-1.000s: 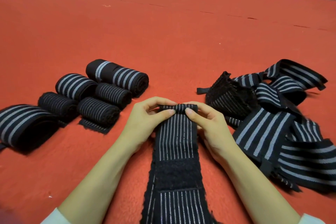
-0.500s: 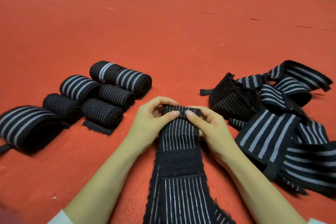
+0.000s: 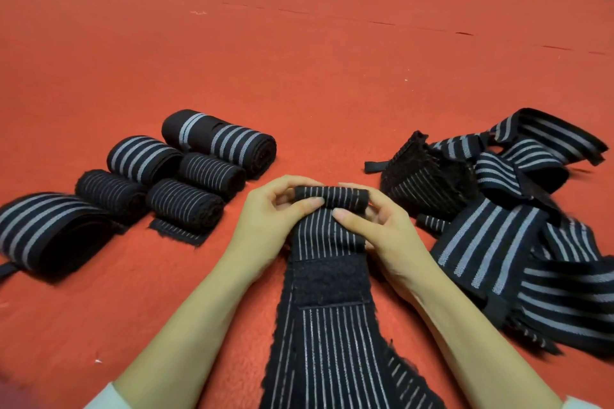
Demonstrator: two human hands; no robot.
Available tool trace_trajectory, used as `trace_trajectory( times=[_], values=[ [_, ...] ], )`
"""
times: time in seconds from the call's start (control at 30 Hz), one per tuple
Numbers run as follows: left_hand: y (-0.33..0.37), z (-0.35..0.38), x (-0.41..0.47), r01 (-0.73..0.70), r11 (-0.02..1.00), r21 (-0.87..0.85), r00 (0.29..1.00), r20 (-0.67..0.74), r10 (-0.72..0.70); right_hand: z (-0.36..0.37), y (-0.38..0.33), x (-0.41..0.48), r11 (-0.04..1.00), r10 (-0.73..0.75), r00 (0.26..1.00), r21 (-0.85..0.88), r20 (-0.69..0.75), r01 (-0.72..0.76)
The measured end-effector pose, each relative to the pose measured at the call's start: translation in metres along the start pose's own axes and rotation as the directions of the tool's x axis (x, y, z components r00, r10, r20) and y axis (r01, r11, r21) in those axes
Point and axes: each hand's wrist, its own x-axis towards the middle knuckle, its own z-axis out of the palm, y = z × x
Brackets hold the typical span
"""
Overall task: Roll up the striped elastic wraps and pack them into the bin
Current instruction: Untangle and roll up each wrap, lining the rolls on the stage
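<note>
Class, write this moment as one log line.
wrap part rolled | left hand pinches it | right hand pinches it | loose wraps right

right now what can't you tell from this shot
Head view only:
- Bin: nowhere in frame.
- Wrap being rolled: its near end is cut off by the bottom edge, so its length is unknown.
- Unrolled pile: wraps overlap, and the right edge crops them, so no count.
- Left hand and right hand: fingertips behind the roll are hidden by it.
- Big roll far left: cropped by the left edge.
</note>
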Motion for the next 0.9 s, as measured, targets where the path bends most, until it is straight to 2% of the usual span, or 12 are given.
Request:
trace_trajectory(
  times=[0.13,0.2,0.3,0.37,0.43,0.5,0.63,0.8,0.9],
  values=[
    [0.001,0.001,0.0,-0.013,1.0,-0.016,0.999,-0.03,0.012,0.001,0.002,0.0,0.996,0.079,0.996,0.026,0.039,-0.08],
    [0.001,0.002,-0.001,0.015,0.999,-0.043,1.0,-0.002,-0.015,0.002,0.004,-0.001,0.999,0.052,0.999,0.014,0.004,-0.052],
    [0.0,0.003,-0.001,0.149,0.984,-0.095,0.989,0.038,-0.146,-0.002,0.005,0.001,0.998,-0.058,0.99,-0.04,-0.125,0.053],
    [0.0,0.003,-0.002,0.233,0.971,-0.06,0.971,0.073,-0.229,-0.008,0.005,0.004,0.992,-0.117,0.966,-0.063,-0.231,0.105],
    [0.003,0.006,-0.005,0.303,0.953,-0.008,0.94,0.167,-0.297,-0.011,0.005,0.005,0.991,-0.131,0.948,-0.047,-0.29,0.123],
    [0.002,0.01,-0.008,0.338,0.94,0.041,0.91,0.243,-0.337,-0.011,0.004,0.004,0.991,-0.132,0.944,-0.059,-0.302,0.12],
    [-0.001,0.009,-0.008,0.346,0.931,0.117,0.896,0.253,-0.365,-0.013,0.005,0.004,0.989,-0.128,0.944,-0.107,-0.304,0.1],
    [0.002,0.001,-0.006,0.388,0.915,0.109,0.838,0.371,-0.4,-0.015,0.006,0.006,0.995,-0.078,0.943,-0.091,-0.323,0.051],
    [0.001,-0.004,-0.006,0.415,0.909,0.03,0.815,0.431,-0.386,-0.016,0.006,0.006,0.997,-0.055,0.945,-0.068,-0.321,0.035]
  ],
)
